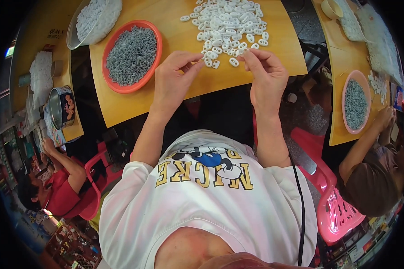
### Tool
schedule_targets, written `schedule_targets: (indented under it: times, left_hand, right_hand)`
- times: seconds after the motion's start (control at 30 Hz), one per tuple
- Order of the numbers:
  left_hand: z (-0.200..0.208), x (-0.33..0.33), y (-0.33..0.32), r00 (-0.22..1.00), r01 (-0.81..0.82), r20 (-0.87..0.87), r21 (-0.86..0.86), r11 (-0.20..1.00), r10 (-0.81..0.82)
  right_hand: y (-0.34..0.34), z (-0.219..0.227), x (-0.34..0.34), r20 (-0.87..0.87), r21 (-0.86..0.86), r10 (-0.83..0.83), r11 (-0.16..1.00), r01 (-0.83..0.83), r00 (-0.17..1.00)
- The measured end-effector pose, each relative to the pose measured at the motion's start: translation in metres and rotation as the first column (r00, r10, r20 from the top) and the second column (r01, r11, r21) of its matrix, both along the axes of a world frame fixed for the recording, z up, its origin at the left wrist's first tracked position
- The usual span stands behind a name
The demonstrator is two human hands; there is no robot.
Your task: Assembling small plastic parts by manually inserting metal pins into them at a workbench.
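A heap of small white oval plastic pieces (226, 20), each with two holes, lies on the yellow table (121, 110) in front of me. My left hand (177, 83) is at the near left edge of the heap, thumb and forefinger pinched together; what is between them, if anything, is too small to make out. Across from it, my right hand (268, 78) pinches a small white plastic piece at the fingertips, partly hidden by the fingers. Several loose pieces lie between both hands. Left of my left hand stands an orange-red bowl (160, 49) full of grey screws (132, 56).
A clear basin (114, 18) of white pieces stands at the far left, with a round tin (62, 107) on the left-hand table. Two people work at side tables. The right table holds a pink bowl (368, 92) of screws. A pink chair (339, 215) stands at my right.
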State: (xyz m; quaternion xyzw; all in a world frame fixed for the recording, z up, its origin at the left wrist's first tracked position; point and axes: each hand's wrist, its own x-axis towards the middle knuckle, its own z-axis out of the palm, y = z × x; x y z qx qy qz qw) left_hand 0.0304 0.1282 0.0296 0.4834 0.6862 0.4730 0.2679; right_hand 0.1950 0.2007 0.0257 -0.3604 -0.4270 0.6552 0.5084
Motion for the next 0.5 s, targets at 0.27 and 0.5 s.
schedule_targets:
  times: [0.27, 0.5]
  left_hand:
    - [0.0, 0.006, 0.019, 0.863, 0.137, -0.501, 0.097, 0.986, -0.071]
    - [-0.004, 0.0, 0.025, 0.839, 0.216, -0.523, 0.059, 0.975, -0.154]
  right_hand:
    - [0.001, 0.0, 0.001, -0.068, -0.023, -0.011, 1.0, 0.009, 0.998]
    - [0.0, -0.001, 0.002, -0.053, -0.021, 0.017, 1.0, -0.018, 0.998]
